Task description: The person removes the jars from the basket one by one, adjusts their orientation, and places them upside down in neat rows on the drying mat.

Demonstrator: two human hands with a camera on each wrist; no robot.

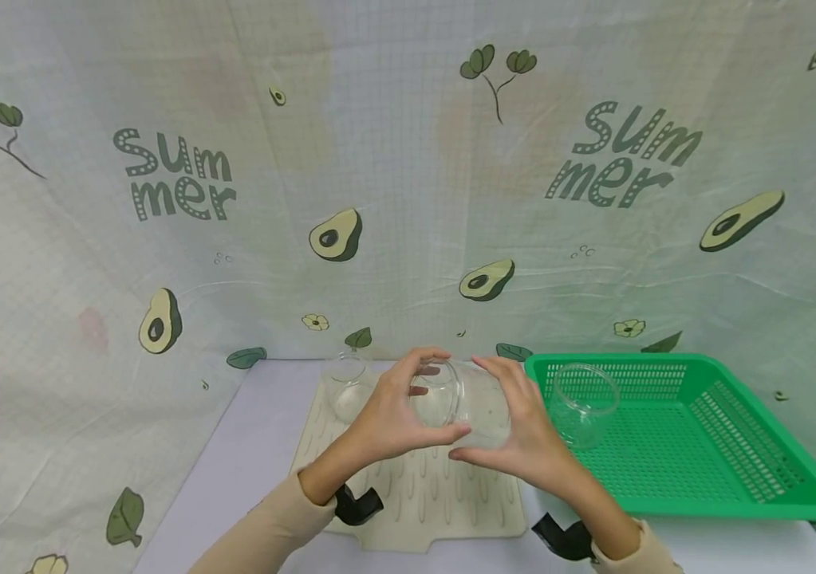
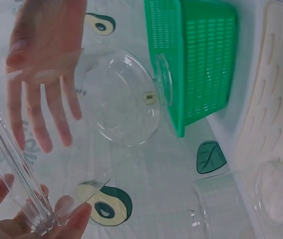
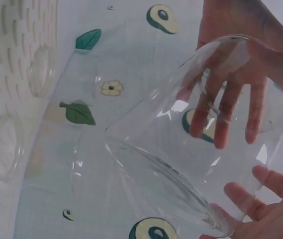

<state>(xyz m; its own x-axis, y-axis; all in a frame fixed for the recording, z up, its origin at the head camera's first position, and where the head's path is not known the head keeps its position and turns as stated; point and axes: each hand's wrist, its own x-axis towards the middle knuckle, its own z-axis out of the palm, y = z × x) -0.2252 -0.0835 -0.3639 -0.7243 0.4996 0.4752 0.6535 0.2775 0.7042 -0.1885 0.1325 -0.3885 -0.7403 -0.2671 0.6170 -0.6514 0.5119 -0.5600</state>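
Observation:
Between my two hands a clear glass jar [image 1: 485, 402] lies tipped on its side in the air above the drying mat [image 1: 443, 510], with its mouth toward the left. My left hand [image 1: 395, 410] grips the rim end, thumb below and fingers above. At the base end my right hand [image 1: 533, 430] holds the jar between thumb and fingers. In the left wrist view the thick rim [image 2: 19, 164] shows between the left fingers. Another clear glass [image 1: 346, 391] stands on the mat's back left, and a further glass base [image 3: 42, 72] rests on the mat in the right wrist view.
A green plastic basket [image 1: 695, 507] stands on the right of the white table [image 1: 214, 494]. Inside its left side is a clear glass [image 1: 585, 406]. Behind the table hangs a cloth [image 1: 408, 159] printed with avocados and leaves.

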